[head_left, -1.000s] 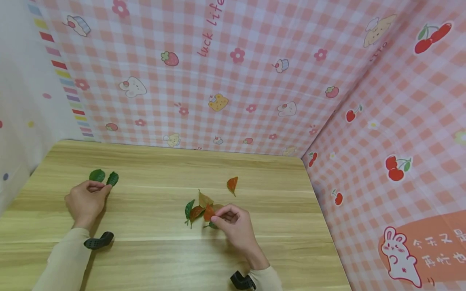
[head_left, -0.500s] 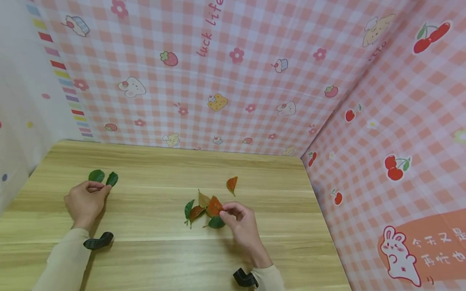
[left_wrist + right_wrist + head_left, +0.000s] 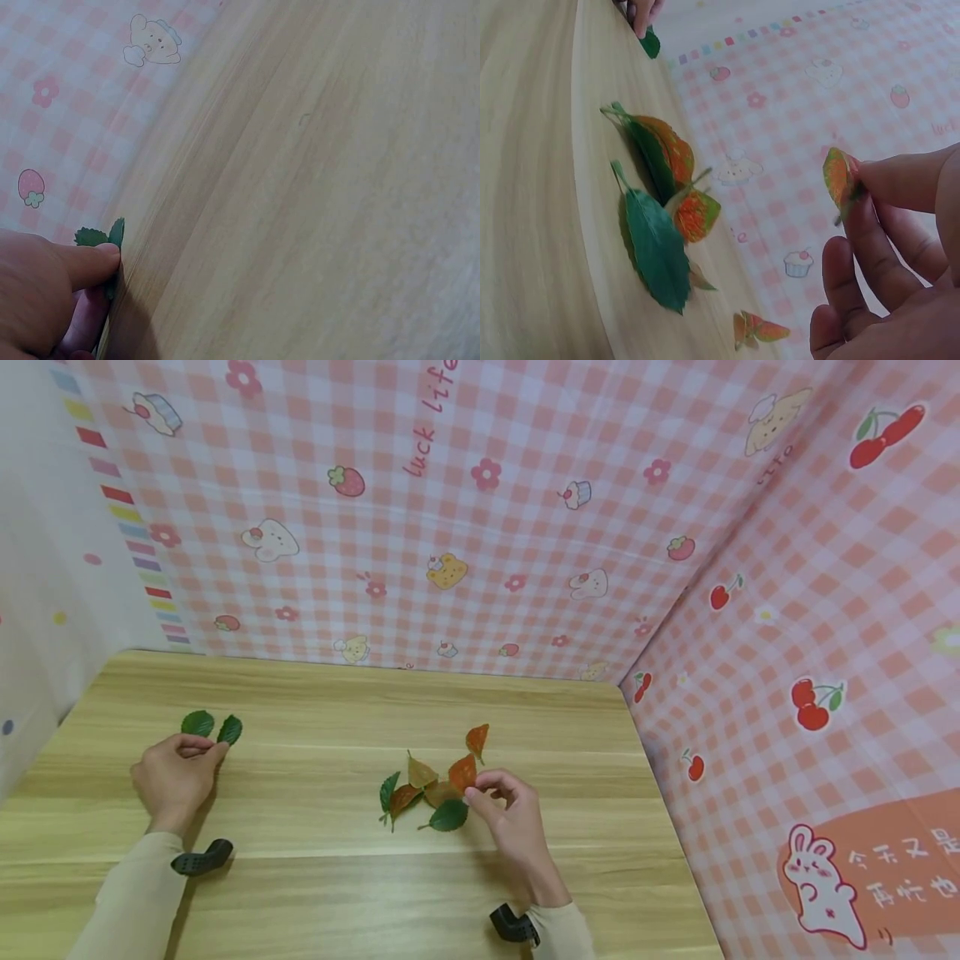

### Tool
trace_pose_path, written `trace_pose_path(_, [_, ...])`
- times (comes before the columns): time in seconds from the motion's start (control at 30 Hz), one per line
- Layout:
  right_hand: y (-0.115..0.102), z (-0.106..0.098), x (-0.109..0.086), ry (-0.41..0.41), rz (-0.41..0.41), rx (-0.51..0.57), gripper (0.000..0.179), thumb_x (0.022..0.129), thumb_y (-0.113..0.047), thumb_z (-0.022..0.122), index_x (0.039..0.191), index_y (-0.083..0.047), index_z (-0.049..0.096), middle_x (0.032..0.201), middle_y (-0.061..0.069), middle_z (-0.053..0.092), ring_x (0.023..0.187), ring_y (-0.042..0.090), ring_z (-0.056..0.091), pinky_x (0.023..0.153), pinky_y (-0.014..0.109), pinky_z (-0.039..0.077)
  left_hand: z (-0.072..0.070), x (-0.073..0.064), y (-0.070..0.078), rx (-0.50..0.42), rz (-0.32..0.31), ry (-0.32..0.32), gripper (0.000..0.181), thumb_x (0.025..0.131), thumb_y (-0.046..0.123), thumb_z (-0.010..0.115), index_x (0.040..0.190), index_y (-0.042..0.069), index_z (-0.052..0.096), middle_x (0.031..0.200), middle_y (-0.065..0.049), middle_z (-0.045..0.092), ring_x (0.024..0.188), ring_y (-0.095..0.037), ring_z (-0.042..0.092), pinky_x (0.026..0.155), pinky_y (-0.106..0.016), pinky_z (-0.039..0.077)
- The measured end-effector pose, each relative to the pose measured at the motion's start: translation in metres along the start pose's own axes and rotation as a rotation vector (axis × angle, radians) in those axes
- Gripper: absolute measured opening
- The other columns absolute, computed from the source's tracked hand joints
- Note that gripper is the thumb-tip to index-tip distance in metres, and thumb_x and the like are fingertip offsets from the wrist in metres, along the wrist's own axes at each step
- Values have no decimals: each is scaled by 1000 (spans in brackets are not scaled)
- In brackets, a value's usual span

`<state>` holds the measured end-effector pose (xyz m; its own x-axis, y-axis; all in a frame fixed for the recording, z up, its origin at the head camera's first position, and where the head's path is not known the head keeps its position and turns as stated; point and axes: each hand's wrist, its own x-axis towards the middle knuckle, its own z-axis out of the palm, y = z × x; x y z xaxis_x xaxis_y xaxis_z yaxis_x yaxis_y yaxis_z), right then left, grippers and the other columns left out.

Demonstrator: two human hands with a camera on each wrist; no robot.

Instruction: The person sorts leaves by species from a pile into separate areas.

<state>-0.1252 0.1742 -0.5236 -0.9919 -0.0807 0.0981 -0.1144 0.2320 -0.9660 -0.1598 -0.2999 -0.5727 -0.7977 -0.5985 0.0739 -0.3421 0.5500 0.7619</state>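
Note:
My right hand [image 3: 513,810] pinches an orange-red leaf [image 3: 462,773] between thumb and fingertips, just right of a small pile. In the right wrist view this leaf [image 3: 840,180] shows green edges and is raised off the table. The pile holds a large green leaf [image 3: 448,816], a smaller green leaf [image 3: 387,792], a reddish-brown leaf [image 3: 405,799] and a yellowish leaf [image 3: 422,772]. At the left, my left hand [image 3: 176,777] pinches a dark green leaf [image 3: 230,730]. Another green leaf [image 3: 198,723] lies right beside it, partly behind the fingers.
One orange leaf [image 3: 477,741] lies apart, behind the right hand. The wooden table [image 3: 315,893] ends at a pink checkered cloth wall [image 3: 420,610] at the back and another [image 3: 750,693] on the right. A black wrist camera [image 3: 204,858] sits on the left wrist.
My right hand has lifted the orange-red leaf off the pile and moved it to the right, uncovering the large green leaf. The left hand has stayed in place.

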Motion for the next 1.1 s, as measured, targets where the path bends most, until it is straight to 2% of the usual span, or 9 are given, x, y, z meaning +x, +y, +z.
trace_pose_path(0.17, [2,-7,2,31,35,21,7,101,-4,82,108,-4,79,105,10,78,92,10,67,84,22,51,0,0,0,-4,12,12,29,99,29,87,107,1,84,74,2,79,56,24,40,84,-23,34])
trace_pose_path(0.3, [6,-14,6,53,66,41,9,102,-3,81,109,0,78,101,7,77,87,9,68,78,20,55,0,0,1,-10,13,14,29,99,29,87,107,1,84,76,-1,81,56,24,40,85,-23,34])
trace_pose_path(0.5, [12,-27,14,98,82,29,10,101,-3,82,109,2,78,100,5,78,89,9,72,78,21,59,-1,-2,2,-12,12,8,29,100,28,87,108,0,84,87,-15,85,56,24,41,85,-24,34])
trace_pose_path(0.87, [23,-44,32,127,103,-19,16,102,-1,81,118,1,79,109,17,79,92,10,72,82,19,59,-1,-3,2,-15,26,21,28,99,27,87,106,0,84,91,-19,85,56,26,40,85,-23,34])
trace_pose_path(1.0, [27,-47,40,141,105,-57,14,103,0,79,116,3,80,108,19,80,91,8,71,80,17,57,-1,-3,1,-14,33,20,29,99,27,87,106,0,84,94,-22,85,56,26,39,86,-25,34])
trace_pose_path(1.1, [30,-49,46,149,116,-92,11,103,-1,79,113,2,80,105,17,81,89,8,69,78,17,56,-1,-2,0,-16,39,22,29,99,27,87,106,0,84,94,-22,85,56,26,38,88,-28,35])
